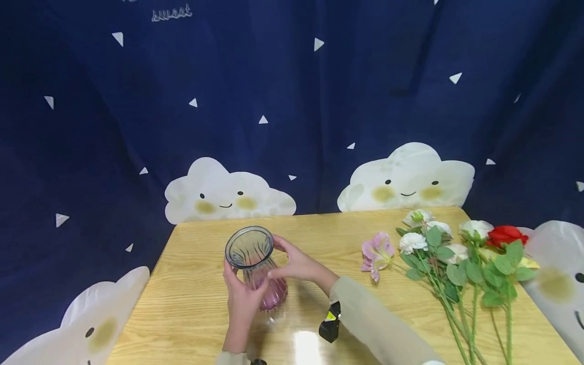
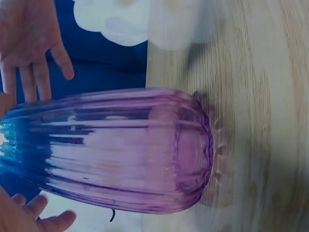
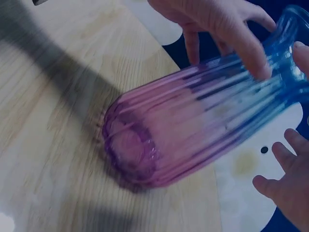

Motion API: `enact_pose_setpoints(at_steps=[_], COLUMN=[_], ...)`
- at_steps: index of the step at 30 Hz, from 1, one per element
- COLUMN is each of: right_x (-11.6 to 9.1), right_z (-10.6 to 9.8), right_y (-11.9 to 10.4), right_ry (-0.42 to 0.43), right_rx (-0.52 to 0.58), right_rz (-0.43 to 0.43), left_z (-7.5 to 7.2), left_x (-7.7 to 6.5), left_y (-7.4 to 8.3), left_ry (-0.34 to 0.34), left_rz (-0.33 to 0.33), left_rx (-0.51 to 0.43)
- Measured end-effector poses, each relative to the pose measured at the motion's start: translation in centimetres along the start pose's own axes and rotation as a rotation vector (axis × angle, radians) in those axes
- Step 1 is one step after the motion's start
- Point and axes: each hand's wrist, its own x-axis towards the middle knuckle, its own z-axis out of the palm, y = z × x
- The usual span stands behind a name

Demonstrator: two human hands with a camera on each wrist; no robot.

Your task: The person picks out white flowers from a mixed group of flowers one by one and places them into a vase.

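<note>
A ribbed glass vase [image 1: 266,284], pink at the bottom and bluish toward its flared rim, is upright on the wooden table. My left hand [image 1: 243,299] is at its near left side, thumb across the front of the neck and the other fingers spread by the rim. On the opposite side, my right hand [image 1: 296,264] reaches around the neck, its thumb overlapping the glass. In the left wrist view, the right hand [image 2: 31,43] has straight, spread fingers beside the vase [image 2: 125,150]. The right wrist view shows left-hand fingers [image 3: 285,159] apart from the vase [image 3: 169,125].
On the table's right side lie several artificial flowers: a pink one [image 1: 378,253], white ones [image 1: 412,242] and a red one [image 1: 506,235], with long green stems. A dark blue curtain [image 1: 292,101] with clouds hangs behind the table [image 1: 191,294].
</note>
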Motion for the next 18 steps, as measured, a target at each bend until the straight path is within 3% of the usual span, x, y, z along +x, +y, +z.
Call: enact_pose_setpoints(at_steps=[9,18], right_x=[1.2,1.6], right_z=[0.9,0.8], right_y=[-1.1,-0.9], right_ry=[0.015,0.036], right_rx=[0.011,-0.019], right_rz=[-0.007,0.045], left_z=[-0.5,-1.7], left_x=[0.6,1.9], left_y=[-0.6,-1.1], left_ry=[-0.081,-0.243], left_rz=[-0.026,-0.03], left_rx=[-0.031,-0.046])
